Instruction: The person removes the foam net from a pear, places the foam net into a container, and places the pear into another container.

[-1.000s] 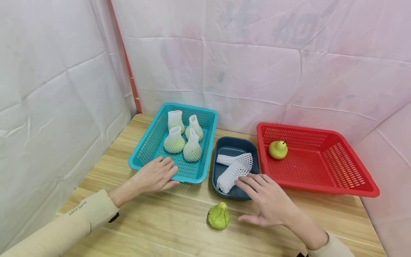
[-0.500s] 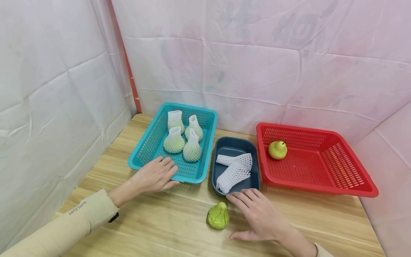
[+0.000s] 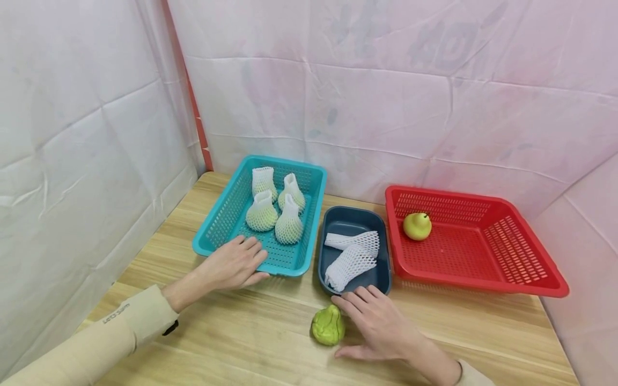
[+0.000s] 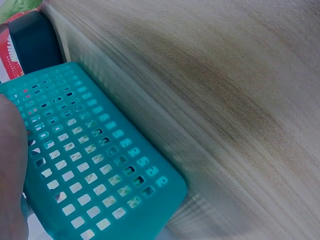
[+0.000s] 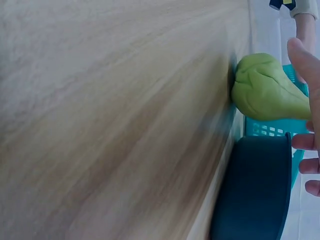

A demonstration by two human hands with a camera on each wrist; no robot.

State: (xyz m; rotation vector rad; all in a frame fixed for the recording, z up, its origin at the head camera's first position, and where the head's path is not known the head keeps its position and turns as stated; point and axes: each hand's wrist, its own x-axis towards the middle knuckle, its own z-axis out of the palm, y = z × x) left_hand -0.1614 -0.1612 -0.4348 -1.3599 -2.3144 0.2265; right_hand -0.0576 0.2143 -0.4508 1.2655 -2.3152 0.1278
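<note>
My left hand (image 3: 238,262) holds the near rim of the teal basket (image 3: 316,220), its fingers over the edge and the thumb outside. Inside that basket are several pale green, pear-shaped fruits (image 3: 288,230) in white foam nets. My right hand (image 3: 381,324) hovers with spread fingers just right of a green, grooved chayote (image 3: 328,327) on the table. In the right wrist view, the thumb and fingers stand around the chayote's narrow end (image 5: 267,90), with a gap visible at the thumb. Loose white foam nets (image 3: 352,260) lie in the dark blue tray (image 3: 354,214).
A red basket (image 3: 483,279) stands to the right of the dark tray, with one yellow-green pear (image 3: 417,226) at its left side. The wooden table (image 3: 232,343) runs up to white and pinkish cloth walls (image 3: 376,107) at the back and sides.
My right hand has drawn back from over the dark tray, down and to the left, toward the chayote. The left hand has stayed on the teal basket's rim.
</note>
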